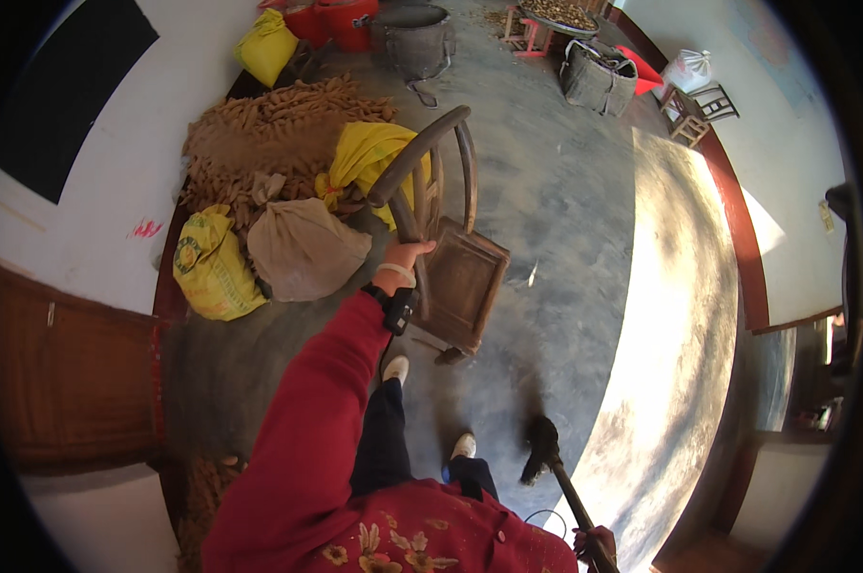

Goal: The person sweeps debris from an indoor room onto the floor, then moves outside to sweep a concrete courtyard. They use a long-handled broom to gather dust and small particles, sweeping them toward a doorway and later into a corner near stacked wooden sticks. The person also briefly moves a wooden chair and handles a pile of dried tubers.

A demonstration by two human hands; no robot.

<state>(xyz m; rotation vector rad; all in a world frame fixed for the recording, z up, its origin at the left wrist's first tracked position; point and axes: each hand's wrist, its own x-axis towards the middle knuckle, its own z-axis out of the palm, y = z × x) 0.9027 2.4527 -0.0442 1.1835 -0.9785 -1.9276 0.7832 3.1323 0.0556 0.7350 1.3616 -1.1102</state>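
My left hand (405, 259) grips a post of a dark wooden chair (467, 279), below its curved top rail. The chair's seat faces up and the chair stands in front of my feet. Low at the right, my right hand (595, 546) is closed around the dark handle of a long-handled tool (573, 494). The tool's dark, bushy-looking head (541, 448) is near the floor, right of my shoes; its exact kind is unclear. A yellow sack (374, 154) lies just behind the chair's back.
A pile of brown tubers (267, 136) lies along the left wall, with a tan sack (306, 247) and a yellow bag (217, 265) before it. Farther off stand a dark bucket (417, 46), a woven bag (598, 79) and a small chair (689, 114).
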